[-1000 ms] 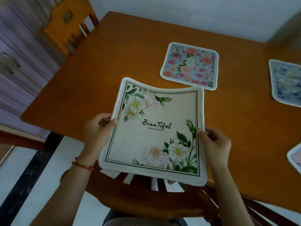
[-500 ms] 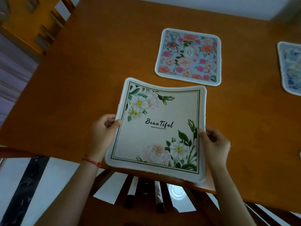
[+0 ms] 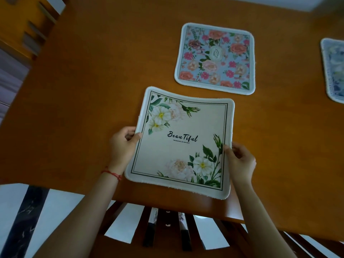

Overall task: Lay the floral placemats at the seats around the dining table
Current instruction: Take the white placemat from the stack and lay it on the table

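A slatted chair back [image 3: 167, 228] stands tucked under the near edge of the table [image 3: 89, 101], seen from above. Just past it, a person holds a cream mat [image 3: 182, 146] printed "Beautiful" over the table's near edge. The left hand [image 3: 122, 148] pinches the mat's left edge, thumb on the printed face and fingers curled beneath; the right hand [image 3: 240, 162] pinches the right edge in the same way. A red cord [image 3: 111, 173] circles the left wrist.

The mat lies between the two hands, about square, its sides running away from the person. Both hands grip about halfway along the sides, so neither is clearly the nearer. The far edge bows in a curve and seems not to lie flat yet; whether it touches the wood cannot be told. Setting it down looks a matter of lowering it straight onto the table at this seat and letting go.

Farther on, a pink mat [image 3: 216, 58] lies flat on the table, apart from the cream one. A blue mat [image 3: 335, 69] lies at the right margin, partly out of view.
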